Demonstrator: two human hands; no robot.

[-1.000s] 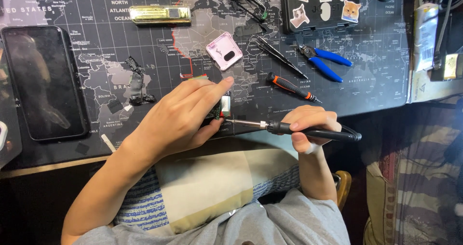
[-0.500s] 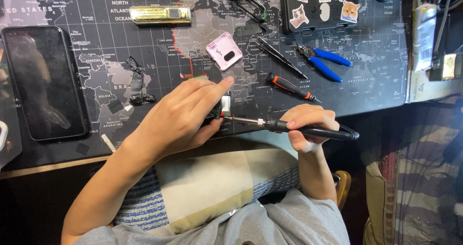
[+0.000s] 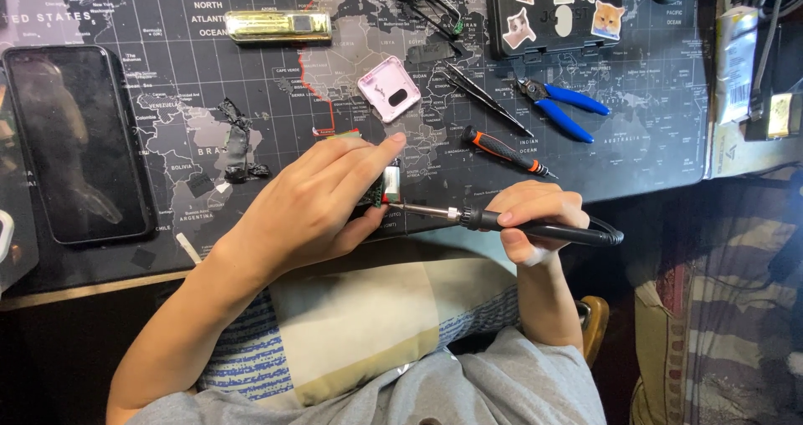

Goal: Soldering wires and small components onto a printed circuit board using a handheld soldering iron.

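Showing the worktop (image 3: 652, 153) under a map-printed mat, with a black phone (image 3: 79, 145) at 9 o'clock. Left hand (image 3: 314, 203), fingers clamped on a small metal part (image 3: 390, 182) at centre. Right hand (image 3: 535, 220), fingers wrapped round a soldering iron (image 3: 535, 227), whose tip touches that part from 3 o'clock.

A home electronics-repair counter: a world-map mat (image 3: 167, 99) carries blue pliers (image 3: 562, 107), tweezers (image 3: 485, 97), a screwdriver (image 3: 504, 150) and a phone (image 3: 79, 140).
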